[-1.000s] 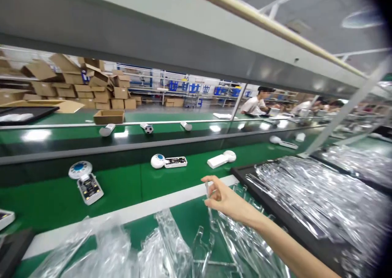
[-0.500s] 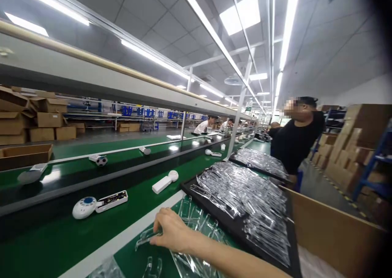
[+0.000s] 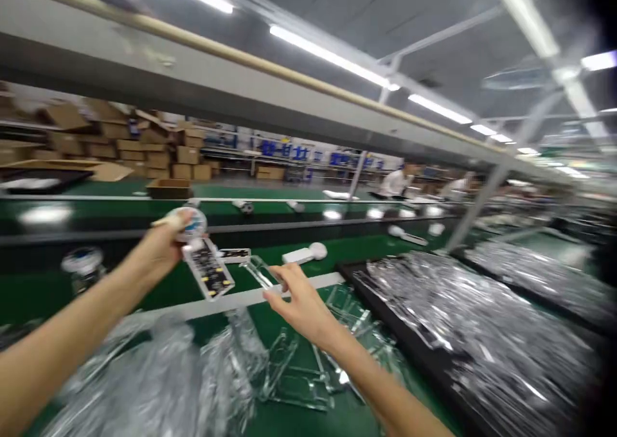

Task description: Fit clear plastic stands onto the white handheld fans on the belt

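Observation:
My left hand is closed on the round head of a white handheld device. Its long handle section lies open, with a dark circuit board showing inside. In my right hand, a clear plastic cover is pinched between thumb and fingers, a short way right of the device and apart from it. Behind them on the green belt lie another device with an exposed board and a white closed one. Loose clear covers are scattered on the green bench below my right hand.
Crumpled clear plastic bags cover the near left. Black trays with wrapped clear parts stand at right, the nearer one's edge beside the loose covers. A slanted white post rises behind them. Blurred people in white sit far back.
My left hand has come into view holding the device. My right hand has lifted the clear cover from the bench toward it. The view has turned left.

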Tool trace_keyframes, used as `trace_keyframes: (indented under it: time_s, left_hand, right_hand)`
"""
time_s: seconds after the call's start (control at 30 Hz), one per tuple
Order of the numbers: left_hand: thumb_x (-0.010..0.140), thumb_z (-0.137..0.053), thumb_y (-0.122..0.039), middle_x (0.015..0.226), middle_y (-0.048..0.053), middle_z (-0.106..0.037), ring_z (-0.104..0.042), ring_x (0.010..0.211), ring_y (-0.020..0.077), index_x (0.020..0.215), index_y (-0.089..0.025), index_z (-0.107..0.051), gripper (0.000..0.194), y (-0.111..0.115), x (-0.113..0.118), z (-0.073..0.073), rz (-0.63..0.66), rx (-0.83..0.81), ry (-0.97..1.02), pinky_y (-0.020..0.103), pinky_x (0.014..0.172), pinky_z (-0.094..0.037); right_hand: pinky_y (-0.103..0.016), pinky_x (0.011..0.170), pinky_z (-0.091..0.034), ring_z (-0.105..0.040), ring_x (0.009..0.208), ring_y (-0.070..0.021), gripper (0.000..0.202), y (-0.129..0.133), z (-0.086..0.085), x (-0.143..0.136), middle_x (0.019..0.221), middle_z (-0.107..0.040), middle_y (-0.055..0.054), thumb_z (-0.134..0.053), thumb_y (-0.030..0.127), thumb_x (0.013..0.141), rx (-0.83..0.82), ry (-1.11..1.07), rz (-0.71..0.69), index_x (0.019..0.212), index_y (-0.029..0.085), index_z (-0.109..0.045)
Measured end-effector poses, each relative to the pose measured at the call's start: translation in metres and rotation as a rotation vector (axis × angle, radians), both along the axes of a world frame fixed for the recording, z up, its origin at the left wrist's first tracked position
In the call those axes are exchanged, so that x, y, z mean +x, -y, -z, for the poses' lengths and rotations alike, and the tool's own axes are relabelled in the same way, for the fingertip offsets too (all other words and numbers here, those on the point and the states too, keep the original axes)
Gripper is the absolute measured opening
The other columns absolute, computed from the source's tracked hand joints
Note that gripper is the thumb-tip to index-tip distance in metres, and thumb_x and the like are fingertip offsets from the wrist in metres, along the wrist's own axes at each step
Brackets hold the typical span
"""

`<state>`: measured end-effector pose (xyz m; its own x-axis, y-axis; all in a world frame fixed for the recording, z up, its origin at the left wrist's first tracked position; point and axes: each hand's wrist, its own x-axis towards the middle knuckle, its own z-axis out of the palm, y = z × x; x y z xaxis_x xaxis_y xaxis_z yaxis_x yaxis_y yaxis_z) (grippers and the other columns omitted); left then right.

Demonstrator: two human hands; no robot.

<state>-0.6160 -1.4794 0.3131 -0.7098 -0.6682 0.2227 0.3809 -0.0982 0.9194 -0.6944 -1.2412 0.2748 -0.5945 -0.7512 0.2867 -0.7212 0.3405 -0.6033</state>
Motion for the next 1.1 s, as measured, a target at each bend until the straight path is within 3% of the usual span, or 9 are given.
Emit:
trace_keyframes:
  time_s: [0.07,0.23,0.37,0.47,0.6,0.8,0.93,1.1]
  left_hand:
    - [0.072,-0.070,-0.041,0.077,0.002,-0.062,-0.059,0.068,0.0159,0.086,-0.017,-0.059,0.030,0.002,0.008,0.009,-0.002,0.090,0.060,0.032,0.066,-0.051]
    - [0.063,-0.075,-0.048,0.085,0.002,-0.063,-0.063,0.075,0.0186,0.096,-0.021,-0.057,0.046,-0.006,0.003,0.017,0.004,0.167,0.134,0.030,0.065,-0.049]
    - [0.062,-0.074,-0.051,0.085,0.001,-0.062,-0.062,0.076,0.0186,0.099,-0.022,-0.054,0.051,-0.004,0.007,0.023,-0.019,0.153,0.181,0.029,0.064,-0.046]
    - [0.063,-0.073,-0.050,0.086,0.001,-0.060,-0.060,0.075,0.0177,0.099,-0.021,-0.053,0.051,0.003,0.013,0.025,-0.076,0.125,0.201,0.028,0.062,-0.045]
    - [0.063,-0.075,-0.047,0.090,0.003,-0.060,-0.059,0.076,0.0176,0.105,-0.021,-0.052,0.054,0.004,0.021,0.019,-0.179,0.046,0.222,0.026,0.058,-0.043]
    - [0.062,-0.076,-0.046,0.098,0.007,-0.062,-0.060,0.083,0.0188,0.106,-0.018,-0.053,0.057,-0.008,0.020,0.008,-0.131,-0.020,0.202,0.025,0.061,-0.043]
    - [0.062,-0.076,-0.048,0.094,0.005,-0.062,-0.060,0.077,0.0181,0.106,-0.019,-0.053,0.058,-0.004,0.020,0.006,-0.133,0.014,0.177,0.026,0.059,-0.043]
    - [0.064,-0.076,-0.048,0.088,0.004,-0.063,-0.060,0.076,0.0167,0.097,-0.016,-0.058,0.049,0.002,0.022,0.007,-0.073,0.120,0.019,0.026,0.062,-0.046]
  right_hand:
    - [-0.040,0.092,-0.044,-0.052,0.102,-0.0229,0.043,0.018,0.007,0.009,0.108,-0.051,-0.010,-0.053,0.029,0.084,-0.068,-0.064,-0.031,0.125,0.016,-0.050]
    - [-0.043,0.087,-0.049,-0.052,0.097,-0.0237,0.055,0.060,0.019,0.031,0.100,-0.049,-0.008,-0.050,0.029,0.087,-0.101,-0.117,-0.103,0.141,0.025,-0.036]
    - [-0.046,0.082,-0.050,-0.050,0.094,-0.0268,0.056,0.082,0.025,0.041,0.098,-0.047,-0.009,-0.051,0.030,0.087,-0.036,-0.190,-0.012,0.141,0.023,-0.038]
    - [-0.048,0.083,-0.048,-0.049,0.095,-0.0283,0.057,0.088,0.038,0.042,0.100,-0.046,-0.011,-0.051,0.030,0.088,0.014,-0.212,0.023,0.142,0.020,-0.038]
    - [-0.046,0.084,-0.049,-0.048,0.097,-0.0269,0.056,0.089,0.052,0.040,0.099,-0.045,-0.010,-0.048,0.031,0.090,0.007,-0.133,-0.031,0.144,0.022,-0.035]
    - [-0.045,0.088,-0.047,-0.049,0.098,-0.0252,0.058,0.099,0.038,0.040,0.101,-0.044,-0.009,-0.047,0.035,0.090,-0.078,-0.091,-0.030,0.145,0.024,-0.033]
    - [-0.049,0.092,-0.044,-0.047,0.104,-0.0285,0.060,0.103,0.040,0.040,0.108,-0.046,-0.012,-0.050,0.036,0.089,-0.063,-0.138,0.013,0.145,0.025,-0.032]
    - [-0.042,0.087,-0.048,-0.055,0.099,-0.0222,0.062,0.105,0.046,0.035,0.111,-0.051,-0.009,-0.039,0.028,0.094,-0.161,0.029,-0.132,0.150,0.031,-0.012]
